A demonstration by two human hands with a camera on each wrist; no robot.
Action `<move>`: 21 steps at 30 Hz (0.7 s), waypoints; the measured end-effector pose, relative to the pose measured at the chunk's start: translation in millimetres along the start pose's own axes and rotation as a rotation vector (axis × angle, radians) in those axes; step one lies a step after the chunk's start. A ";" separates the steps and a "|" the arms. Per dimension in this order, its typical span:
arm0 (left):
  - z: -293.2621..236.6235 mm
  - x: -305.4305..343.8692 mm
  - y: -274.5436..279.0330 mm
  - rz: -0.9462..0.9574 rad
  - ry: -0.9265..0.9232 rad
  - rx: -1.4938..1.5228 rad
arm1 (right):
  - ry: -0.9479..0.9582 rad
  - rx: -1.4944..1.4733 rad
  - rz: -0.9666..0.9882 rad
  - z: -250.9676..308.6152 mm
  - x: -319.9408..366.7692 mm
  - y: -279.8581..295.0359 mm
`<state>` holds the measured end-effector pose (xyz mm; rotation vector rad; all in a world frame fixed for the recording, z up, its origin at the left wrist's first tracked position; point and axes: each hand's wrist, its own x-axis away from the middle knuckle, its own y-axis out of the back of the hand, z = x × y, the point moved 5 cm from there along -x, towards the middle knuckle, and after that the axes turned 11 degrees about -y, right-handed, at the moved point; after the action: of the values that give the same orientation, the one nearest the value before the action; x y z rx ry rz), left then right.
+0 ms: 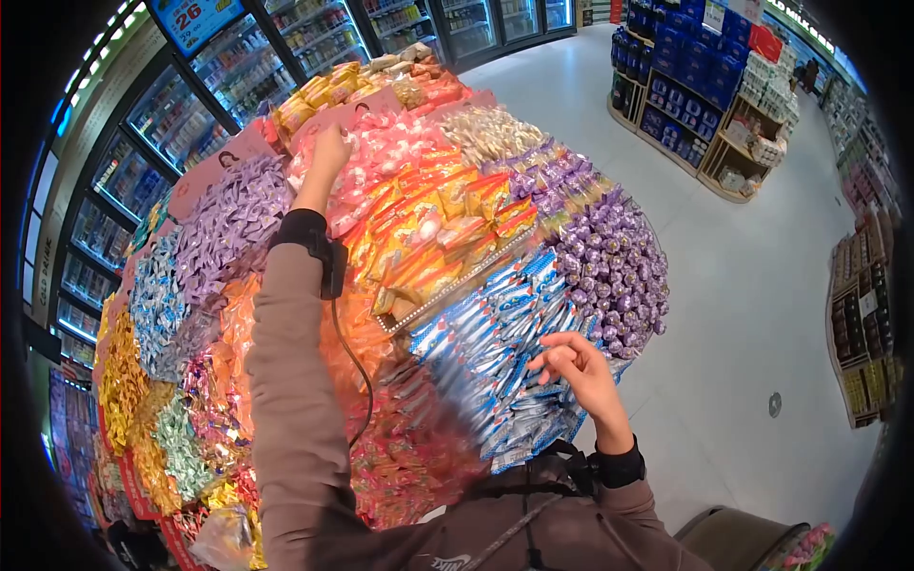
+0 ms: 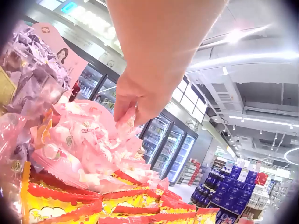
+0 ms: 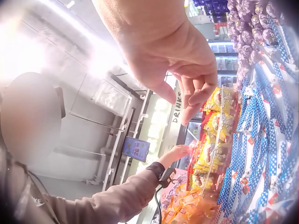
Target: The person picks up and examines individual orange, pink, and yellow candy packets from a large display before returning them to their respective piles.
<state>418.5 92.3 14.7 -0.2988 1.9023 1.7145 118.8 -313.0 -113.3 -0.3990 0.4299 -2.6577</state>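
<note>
The candy heap (image 1: 447, 228) is widest. On its near side, the right hand (image 1: 588, 383), fingers loosely bent and empty, is above the blue-white packets (image 1: 490, 328). On its far side, the left hand (image 1: 328, 160) pinches a pink packet (image 2: 126, 122): likely light, slippery, crushable, best gripped by its wrapper end.

You've got glass-door coolers (image 1: 233, 86) back left, price screen (image 1: 195, 21) reading 26 by them. Across the grey floor (image 1: 733, 276): shelf unit (image 1: 681, 119) with blue boxes (image 1: 697, 57), white packs (image 1: 766, 90) on its right side. Round floor plate (image 1: 775, 404) left of the far-right shelf (image 1: 862, 314). Nearer you, purple-wrapped balls (image 1: 619, 271), blue-and-white wrappers (image 1: 505, 333) right next to them.
</note>
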 end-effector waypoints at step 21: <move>-206.7 71.9 50.3 0.437 -0.406 0.169 | -0.027 0.067 0.057 -11.0 8.7 -9.1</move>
<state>281.6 -85.4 24.6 0.5290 1.8698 1.6942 104.3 -306.4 -118.3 -0.3952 0.3379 -2.6005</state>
